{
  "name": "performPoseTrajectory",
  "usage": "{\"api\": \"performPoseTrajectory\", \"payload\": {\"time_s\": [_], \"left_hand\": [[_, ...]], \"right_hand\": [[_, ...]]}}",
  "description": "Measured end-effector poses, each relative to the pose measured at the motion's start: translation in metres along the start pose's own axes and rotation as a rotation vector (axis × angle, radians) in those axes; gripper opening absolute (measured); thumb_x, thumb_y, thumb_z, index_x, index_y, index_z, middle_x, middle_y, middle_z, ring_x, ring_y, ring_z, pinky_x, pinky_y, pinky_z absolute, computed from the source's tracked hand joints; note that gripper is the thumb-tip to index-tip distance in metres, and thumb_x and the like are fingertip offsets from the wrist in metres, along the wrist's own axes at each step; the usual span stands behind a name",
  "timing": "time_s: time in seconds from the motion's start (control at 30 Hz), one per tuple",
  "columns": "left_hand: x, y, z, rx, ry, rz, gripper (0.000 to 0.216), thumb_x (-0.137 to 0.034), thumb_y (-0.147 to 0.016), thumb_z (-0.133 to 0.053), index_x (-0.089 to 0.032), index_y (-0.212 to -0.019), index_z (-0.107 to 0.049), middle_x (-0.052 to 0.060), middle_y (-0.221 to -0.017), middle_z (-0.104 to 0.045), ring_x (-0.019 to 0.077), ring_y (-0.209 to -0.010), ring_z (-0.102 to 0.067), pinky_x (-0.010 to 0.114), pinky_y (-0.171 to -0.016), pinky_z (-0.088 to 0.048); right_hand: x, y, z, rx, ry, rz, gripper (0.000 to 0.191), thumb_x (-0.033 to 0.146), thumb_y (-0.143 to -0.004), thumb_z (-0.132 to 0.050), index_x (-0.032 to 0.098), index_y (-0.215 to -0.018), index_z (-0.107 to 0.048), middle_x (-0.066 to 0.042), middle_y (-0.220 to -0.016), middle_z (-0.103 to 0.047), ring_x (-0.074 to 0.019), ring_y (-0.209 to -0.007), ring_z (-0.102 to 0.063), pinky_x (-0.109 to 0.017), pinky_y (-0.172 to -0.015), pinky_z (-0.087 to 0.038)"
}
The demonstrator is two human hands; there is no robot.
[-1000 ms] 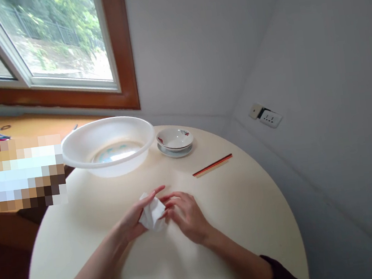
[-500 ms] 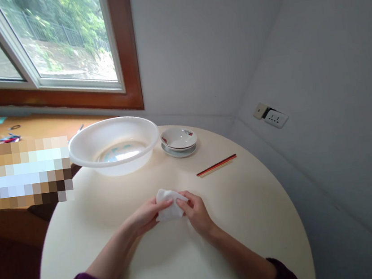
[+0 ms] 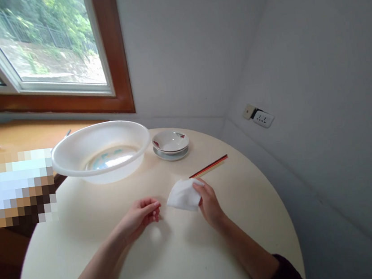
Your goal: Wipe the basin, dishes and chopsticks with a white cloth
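Note:
My right hand (image 3: 210,202) pinches a folded white cloth (image 3: 183,196) by its right side, thumb on top, and holds it above the table. Whether it is fabric or a paper wipe I cannot make out. My left hand (image 3: 145,214) is just left of the cloth, apart from it, with fingers curled in, thumb against them and nothing visible in them. Beyond the cloth lie several chopsticks (image 3: 209,166), dark red and pale, side by side on the table. Some of their near ends are close behind the cloth.
The round cream table (image 3: 148,275) carries a large translucent basin (image 3: 103,171) at the back left. Beside it are a stacked bowl (image 3: 170,142) with red flower decoration and a plate (image 3: 171,155). A wooden desk (image 3: 35,125) adjoins on the left; walls and a power socket (image 3: 263,118) are behind.
My left hand has let go of the cloth and moved left. My right hand keeps the cloth, now spread wider and farther right. The view has turned slightly right.

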State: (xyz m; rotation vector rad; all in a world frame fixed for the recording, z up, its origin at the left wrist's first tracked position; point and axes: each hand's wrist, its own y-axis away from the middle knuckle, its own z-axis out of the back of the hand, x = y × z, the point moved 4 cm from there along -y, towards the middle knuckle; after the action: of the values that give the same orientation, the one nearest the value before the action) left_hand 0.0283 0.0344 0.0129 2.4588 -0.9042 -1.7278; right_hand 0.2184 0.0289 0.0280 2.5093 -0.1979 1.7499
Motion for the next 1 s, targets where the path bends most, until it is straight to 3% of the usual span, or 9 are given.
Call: {"api": "performPoseTrajectory", "payload": {"time_s": [0.1,0.23,0.37,0.47,0.6,0.7,0.8,0.9,1.0], "left_hand": [[0.001,0.001,0.005,-0.061,0.006,0.02,0.026,-0.03,-0.059,-0.076,-0.013,-0.063,-0.058,-0.002,-0.052,-0.052,0.0057,-0.048,-0.045,0.018,-0.049,-0.038],[0.003,0.003,0.009,-0.117,0.038,0.016,0.027,-0.031,-0.059,-0.076,-0.014,-0.068,-0.057,-0.006,-0.045,-0.047,0.0034,-0.039,-0.038,0.016,-0.04,-0.032],[0.003,0.003,0.01,-0.143,0.058,0.008,0.03,-0.033,-0.058,-0.076,-0.014,-0.069,-0.055,-0.007,-0.043,-0.044,0.0028,-0.038,-0.035,0.016,-0.039,-0.03],[0.003,0.002,0.009,-0.134,0.041,-0.006,0.029,-0.034,-0.059,-0.075,-0.014,-0.066,-0.054,-0.006,-0.045,-0.045,0.0033,-0.04,-0.036,0.016,-0.04,-0.031],[-0.004,0.004,0.014,-0.236,-0.102,-0.179,0.028,-0.039,-0.066,-0.068,-0.016,-0.062,-0.051,-0.006,-0.044,-0.042,0.0058,-0.042,-0.037,0.019,-0.043,-0.03],[-0.015,0.012,0.021,-0.446,-0.35,-0.435,0.025,-0.04,-0.074,-0.058,-0.018,-0.064,-0.052,-0.007,-0.044,-0.041,0.0085,-0.045,-0.037,0.021,-0.047,-0.03],[-0.02,0.021,0.021,-0.577,-0.58,-0.595,0.025,-0.038,-0.075,-0.055,-0.019,-0.06,-0.051,-0.005,-0.046,-0.041,0.0103,-0.048,-0.039,0.023,-0.05,-0.031],[-0.016,0.026,0.015,-0.492,-0.795,-0.62,0.025,-0.037,-0.076,-0.054,-0.02,-0.057,-0.051,-0.003,-0.052,-0.047,0.0124,-0.052,-0.045,0.024,-0.052,-0.034],[-0.009,0.033,0.015,-0.344,-1.081,-0.685,0.021,-0.036,-0.081,-0.048,-0.019,-0.079,-0.061,0.006,-0.079,-0.062,0.0175,-0.074,-0.057,0.026,-0.069,-0.043]], "right_hand": [[0.031,-0.012,0.036,0.026,0.159,0.007,0.027,0.04,-0.066,-0.061,0.017,-0.08,-0.058,-0.001,-0.07,-0.059,-0.015,-0.066,-0.053,-0.025,-0.061,-0.042],[0.059,-0.023,0.108,-0.281,0.838,-0.018,0.027,0.042,-0.071,-0.044,0.019,-0.078,-0.056,-0.003,-0.075,-0.062,-0.018,-0.071,-0.058,-0.027,-0.063,-0.044],[0.065,-0.025,0.161,-0.501,1.105,-0.108,0.018,0.03,-0.065,-0.05,0.018,-0.073,-0.06,-0.008,-0.074,-0.062,-0.0285,-0.085,-0.057,-0.043,-0.08,-0.039],[0.07,-0.022,0.178,-0.694,1.231,-0.103,0.038,0.025,-0.065,-0.05,0.014,-0.101,-0.059,-0.018,-0.106,-0.057,-0.0366,-0.108,-0.045,-0.054,-0.093,-0.024],[0.074,-0.023,0.163,-0.775,1.337,0.083,0.053,0.025,-0.071,-0.044,0.01,-0.122,-0.046,-0.02,-0.126,-0.045,-0.0335,-0.12,-0.036,-0.049,-0.098,-0.021],[0.067,-0.022,0.123,-0.629,1.359,0.375,0.043,0.021,-0.075,-0.038,0.012,-0.115,-0.05,-0.015,-0.119,-0.053,-0.026,-0.115,-0.043,-0.041,-0.098,-0.026],[0.044,-0.009,0.069,-0.277,1.341,0.59,0.039,0.023,-0.081,-0.036,0.015,-0.117,-0.049,-0.012,-0.118,-0.055,-0.0223,-0.114,-0.045,-0.04,-0.099,-0.025],[0.015,0.014,0.022,0.164,1.396,0.594,0.045,0.029,-0.085,-0.04,0.02,-0.129,-0.04,-0.011,-0.132,-0.046,-0.0218,-0.125,-0.036,-0.042,-0.103,-0.02],[-0.004,0.035,0.001,0.427,1.45,0.506,0.057,0.041,-0.085,-0.045,0.023,-0.136,-0.031,-0.009,-0.144,-0.031,-0.0235,-0.134,-0.021,-0.046,-0.107,-0.011]]}}
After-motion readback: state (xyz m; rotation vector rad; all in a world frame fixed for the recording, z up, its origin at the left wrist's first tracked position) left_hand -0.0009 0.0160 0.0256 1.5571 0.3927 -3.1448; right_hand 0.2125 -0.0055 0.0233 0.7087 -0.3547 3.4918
